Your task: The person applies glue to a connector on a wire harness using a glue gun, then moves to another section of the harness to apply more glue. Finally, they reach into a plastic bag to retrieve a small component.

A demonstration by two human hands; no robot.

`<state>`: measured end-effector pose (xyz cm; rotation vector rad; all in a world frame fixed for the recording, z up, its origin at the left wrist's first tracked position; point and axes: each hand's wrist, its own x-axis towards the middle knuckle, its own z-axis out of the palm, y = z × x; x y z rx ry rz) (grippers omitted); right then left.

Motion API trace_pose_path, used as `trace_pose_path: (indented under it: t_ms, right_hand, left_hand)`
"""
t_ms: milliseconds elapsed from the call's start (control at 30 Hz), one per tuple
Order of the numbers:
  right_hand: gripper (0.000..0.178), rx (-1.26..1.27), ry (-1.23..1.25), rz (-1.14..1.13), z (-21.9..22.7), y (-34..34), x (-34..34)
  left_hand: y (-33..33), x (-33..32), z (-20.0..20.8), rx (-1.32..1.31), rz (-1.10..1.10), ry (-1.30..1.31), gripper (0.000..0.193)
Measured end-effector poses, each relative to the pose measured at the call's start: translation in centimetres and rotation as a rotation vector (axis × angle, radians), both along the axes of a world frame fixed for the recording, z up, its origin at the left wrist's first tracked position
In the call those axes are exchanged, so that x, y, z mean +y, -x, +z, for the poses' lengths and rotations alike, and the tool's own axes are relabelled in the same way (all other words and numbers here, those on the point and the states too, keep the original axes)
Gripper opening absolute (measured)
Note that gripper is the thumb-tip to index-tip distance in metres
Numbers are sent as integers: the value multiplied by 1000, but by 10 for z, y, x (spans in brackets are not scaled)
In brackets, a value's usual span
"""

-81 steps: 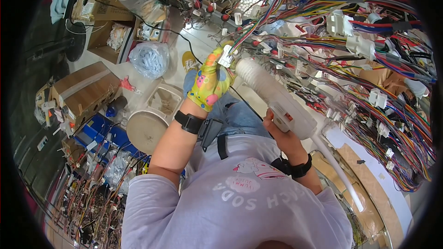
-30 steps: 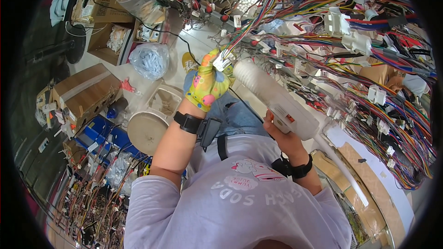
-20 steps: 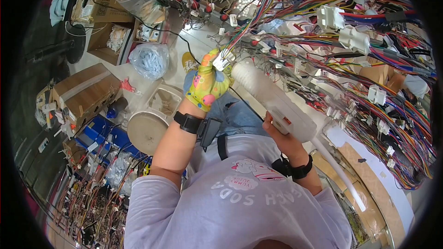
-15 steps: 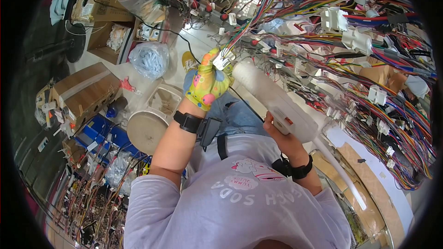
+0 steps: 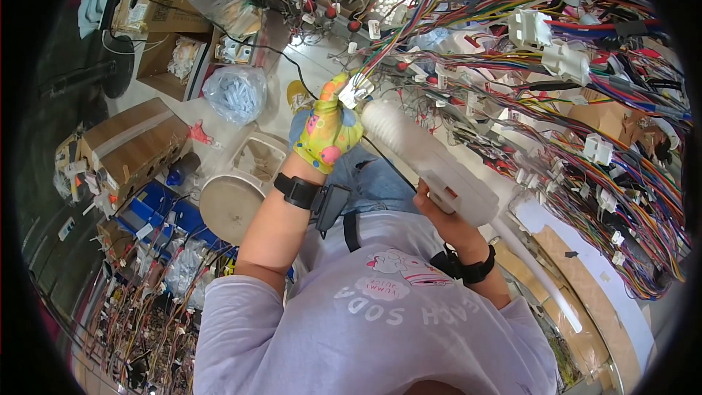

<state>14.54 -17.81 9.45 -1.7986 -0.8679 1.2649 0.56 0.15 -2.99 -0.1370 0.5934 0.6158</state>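
Observation:
My left hand (image 5: 327, 132), in a yellow dotted glove, is closed around a white wire connector (image 5: 356, 91). Green, red, white and black wires run from that connector up to the right. In my right hand (image 5: 439, 212), which is bare, lies a long white hand-held tool (image 5: 431, 157) with a ribbed, rounded front and a small red switch on its side; its exact kind I cannot make out. The tool's front end sits just right of the connector and below it. A white tube (image 5: 537, 271) stretches from behind the tool toward the lower right.
Thick bundles of coloured wires (image 5: 585, 95) with white connectors hang across the upper right. At left are a closed carton (image 5: 135, 139), a bag of pale parts (image 5: 235, 93), a round-seated stool (image 5: 232, 211) and blue bins (image 5: 157, 208). A black cable (image 5: 292, 66) crosses near my left hand.
The white tool has shifted slightly left, its front closer to the connector. My left hand keeps its hold with barely any movement.

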Motion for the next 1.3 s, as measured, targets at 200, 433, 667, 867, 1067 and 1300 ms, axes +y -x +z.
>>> trace_pose_path:
  t_ms: [200, 433, 667, 867, 1067, 1300]
  right_hand:
    - [11, -48, -5, 45, 4, 0, 0]
    - [15, 3, 77, 9, 5, -5, 0]
    - [16, -70, 33, 33, 3, -3, -1]
    - [16, 45, 87, -23, 3, -5, -1]
    - [16, 32, 116, 2, 4, -7, -1]
    - [16, 61, 109, -48, 4, -9, -4]
  left_hand:
    - [2, 0, 3, -19, -26, 5, 46]
    - [1, 3, -10, -10, -8, 50, 44]
    - [2, 1, -9, -65, -18, 18, 45]
    - [-4, 4, 11, -56, 1, -2, 44]
    - [-3, 3, 13, -69, -8, -48, 44]
    - [1, 3, -6, -166, 6, 12, 43]
